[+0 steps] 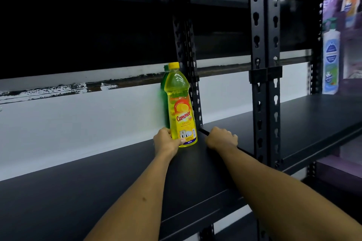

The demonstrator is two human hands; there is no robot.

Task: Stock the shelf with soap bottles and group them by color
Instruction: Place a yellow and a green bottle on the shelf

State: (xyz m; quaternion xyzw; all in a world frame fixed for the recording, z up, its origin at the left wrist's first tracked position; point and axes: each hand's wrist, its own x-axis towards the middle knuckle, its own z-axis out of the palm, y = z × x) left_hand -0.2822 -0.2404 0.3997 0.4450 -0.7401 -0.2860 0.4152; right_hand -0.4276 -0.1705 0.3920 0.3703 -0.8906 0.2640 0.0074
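A yellow soap bottle with a yellow cap and a lemon label stands upright on the black shelf, near its back right corner. My left hand grips the bottle's base, thumb across the front. Behind it stands a green bottle, mostly hidden, only its left side and cap showing. My right hand rests on the shelf to the right of the yellow bottle with fingers curled, holding nothing.
Black perforated uprights rise to the right of the bottles and divide this bay from the adjoining shelf. A white pump bottle stands at the far right. A white wall strip runs behind the shelf.
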